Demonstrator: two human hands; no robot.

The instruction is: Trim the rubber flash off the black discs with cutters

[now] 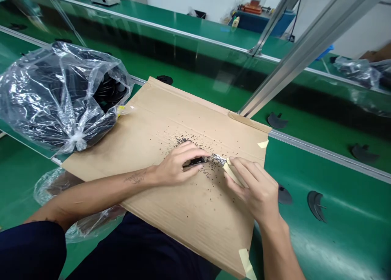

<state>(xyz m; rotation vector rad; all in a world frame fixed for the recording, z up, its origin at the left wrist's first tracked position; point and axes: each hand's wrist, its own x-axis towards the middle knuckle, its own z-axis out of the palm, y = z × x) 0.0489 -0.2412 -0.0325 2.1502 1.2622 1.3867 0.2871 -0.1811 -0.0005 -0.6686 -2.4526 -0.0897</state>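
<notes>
One long green bench point(345, 231) carries a cardboard sheet point(189, 219), taped down at its corners, with a knotted clear plastic bag point(61, 104) of round black pieces against the sheet's left edge. Curved black parts point(316, 206) lie on the bench to the right. Over the sheet's middle, the left hand point(174, 166) has its fingers point(192, 151) curled shut around a small black piece point(194, 162). Just right of it sits a patterned metal part point(218, 159), touching the black piece. The right hand point(250, 186) pinches a cream strip point(232, 174) in its fingers point(241, 168), the strip's tip beside the metal part. Tiny black specks point(201, 182) are scattered around both hands.
</notes>
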